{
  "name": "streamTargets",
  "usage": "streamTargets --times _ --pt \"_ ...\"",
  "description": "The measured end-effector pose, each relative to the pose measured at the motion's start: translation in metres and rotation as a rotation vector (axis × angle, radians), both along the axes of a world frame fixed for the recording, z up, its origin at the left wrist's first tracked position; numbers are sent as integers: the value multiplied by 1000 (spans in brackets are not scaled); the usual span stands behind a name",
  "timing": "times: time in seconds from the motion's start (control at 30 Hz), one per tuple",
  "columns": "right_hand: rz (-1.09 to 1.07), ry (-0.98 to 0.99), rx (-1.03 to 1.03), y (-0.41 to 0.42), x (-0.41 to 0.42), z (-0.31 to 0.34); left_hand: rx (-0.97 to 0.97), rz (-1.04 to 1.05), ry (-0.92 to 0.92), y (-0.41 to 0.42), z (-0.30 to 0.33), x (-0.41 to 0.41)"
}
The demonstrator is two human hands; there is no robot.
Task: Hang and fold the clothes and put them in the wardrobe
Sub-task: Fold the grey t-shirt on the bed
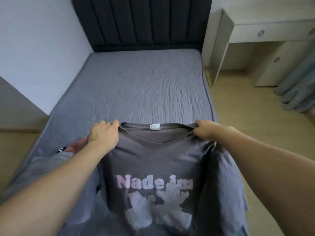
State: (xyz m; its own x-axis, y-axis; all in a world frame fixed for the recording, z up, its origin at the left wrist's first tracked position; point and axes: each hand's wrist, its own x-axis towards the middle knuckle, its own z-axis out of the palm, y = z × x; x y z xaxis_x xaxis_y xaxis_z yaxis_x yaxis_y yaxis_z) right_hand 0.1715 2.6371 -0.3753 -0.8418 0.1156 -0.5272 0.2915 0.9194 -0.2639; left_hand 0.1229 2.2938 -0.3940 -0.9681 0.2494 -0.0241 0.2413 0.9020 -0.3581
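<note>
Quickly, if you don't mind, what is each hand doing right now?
Left hand: closed, gripping the grey T-shirt at its left shoulder by the collar.
Right hand: closed, gripping the same T-shirt at its right shoulder.

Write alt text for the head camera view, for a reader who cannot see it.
Two bare hands hold up a dark grey T-shirt by its shoulders, the left hand and right hand each gripping beside the collar, pale printed lettering facing the camera. Beyond it lies a grey bed with a dark headboard; more clothes lie at lower left.
</note>
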Motion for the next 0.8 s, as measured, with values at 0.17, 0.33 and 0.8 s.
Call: streamTargets --times 0.17,0.33,0.8 --pt "-101 437 283 -10 -83 -203 177 96 98 47 -185 -121" --pt "52 259 264 -48 -75 -427 539 325 -259 86 -403 -108" --pt "51 566 371 -58 -60 -562 468 148 39 64 -536 -59"
